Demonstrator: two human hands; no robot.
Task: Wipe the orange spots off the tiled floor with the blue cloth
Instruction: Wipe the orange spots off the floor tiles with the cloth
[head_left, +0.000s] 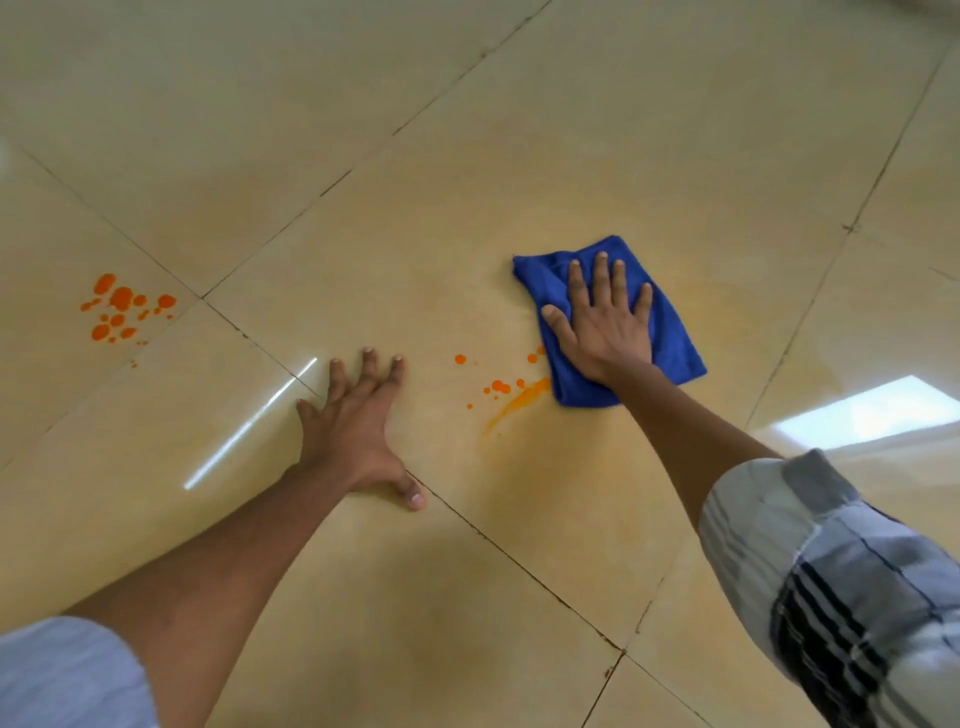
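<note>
A folded blue cloth (670, 332) lies flat on the beige tiled floor (467, 156), right of centre. My right hand (602, 322) presses on it, palm down, fingers spread. Just left of the cloth's near corner sit a few small orange spots (501, 386) and an orange smear (519, 402). A bigger cluster of orange spots (122, 312) is at the far left. My left hand (358, 431) rests flat on the floor between the two patches, fingers apart, holding nothing.
Dark grout lines cross the glossy tiles diagonally. A faint yellowish film covers the tile around and beyond the cloth. Bright window reflections (872, 415) shine at the right and beside my left hand.
</note>
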